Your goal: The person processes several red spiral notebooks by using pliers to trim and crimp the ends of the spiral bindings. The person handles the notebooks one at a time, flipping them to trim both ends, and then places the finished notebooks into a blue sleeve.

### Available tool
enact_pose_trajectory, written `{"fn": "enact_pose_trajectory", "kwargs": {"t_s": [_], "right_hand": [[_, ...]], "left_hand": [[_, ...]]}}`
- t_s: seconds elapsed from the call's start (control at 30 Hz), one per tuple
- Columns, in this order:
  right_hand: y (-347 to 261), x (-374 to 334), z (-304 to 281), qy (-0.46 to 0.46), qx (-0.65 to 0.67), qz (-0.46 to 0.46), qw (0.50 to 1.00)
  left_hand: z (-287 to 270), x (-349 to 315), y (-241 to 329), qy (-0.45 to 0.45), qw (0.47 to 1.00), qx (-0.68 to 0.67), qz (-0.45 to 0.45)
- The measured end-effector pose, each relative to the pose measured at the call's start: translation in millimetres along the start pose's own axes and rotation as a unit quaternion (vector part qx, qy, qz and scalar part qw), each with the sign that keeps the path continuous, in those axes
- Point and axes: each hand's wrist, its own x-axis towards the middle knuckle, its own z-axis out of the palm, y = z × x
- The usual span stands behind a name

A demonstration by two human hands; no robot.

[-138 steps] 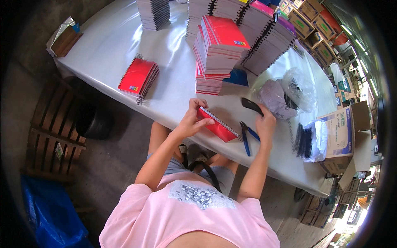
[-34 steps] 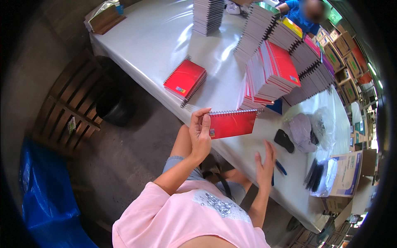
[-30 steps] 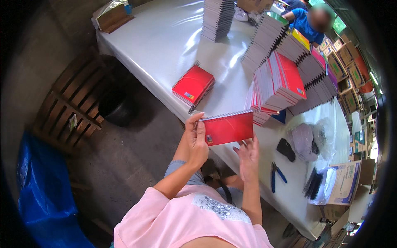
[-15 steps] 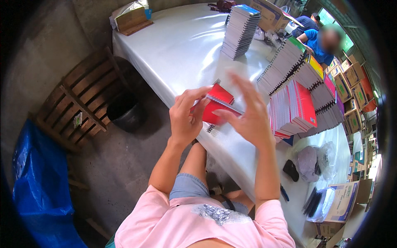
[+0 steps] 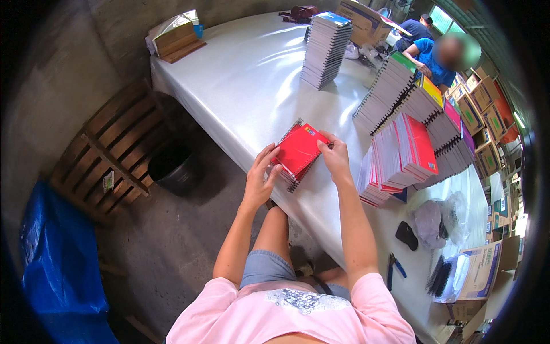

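A red notebook (image 5: 302, 148) lies over another spiral-bound notebook, whose black wire coil (image 5: 293, 187) sticks out at the near end. My right hand (image 5: 335, 157) pinches the red notebook's right edge between thumb and fingers. Along its left edge, my left hand (image 5: 261, 176) rests with fingers curved and spread, the tips touching the covers. To the right stands a pile of red-covered books (image 5: 409, 146) with no coils visible, beside tall stacks of spiral notebooks (image 5: 385, 86) with green, yellow, pink and purple tops.
A tall blue-topped notebook stack (image 5: 326, 51) stands farther back on the white table (image 5: 240, 74). Pliers (image 5: 395, 269), a black pouch-like item (image 5: 407, 235), plastic bags (image 5: 438, 223) and a carton with black coils (image 5: 440, 278) lie right. A person in blue (image 5: 432, 60) sits across.
Both hands have come down, and the red notebook now lies flat over the other instead of being partly lifted. My right hand has moved from mid-air to its right edge.
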Motion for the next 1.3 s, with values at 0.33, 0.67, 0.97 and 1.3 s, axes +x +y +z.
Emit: {"fn": "enact_pose_trajectory", "kwargs": {"t_s": [0.33, 0.67, 0.97, 1.3], "right_hand": [[-30, -20, 6, -0.002, -0.300, -0.056, 0.952], [-119, -55, -213, 0.316, -0.327, -0.054, 0.889], [-122, -79, -221, 0.356, -0.252, -0.131, 0.890], [-46, -222, -190, 0.138, -0.159, -0.171, 0.962]], "left_hand": [[7, 1, -23, 0.032, 0.993, -0.116, -0.001], [-9, -1, 11, 0.189, 0.980, 0.007, 0.067], [33, -12, 114, 0.153, 0.956, -0.002, 0.249], [111, -56, 138, -0.176, 0.956, -0.233, 0.012]]}}
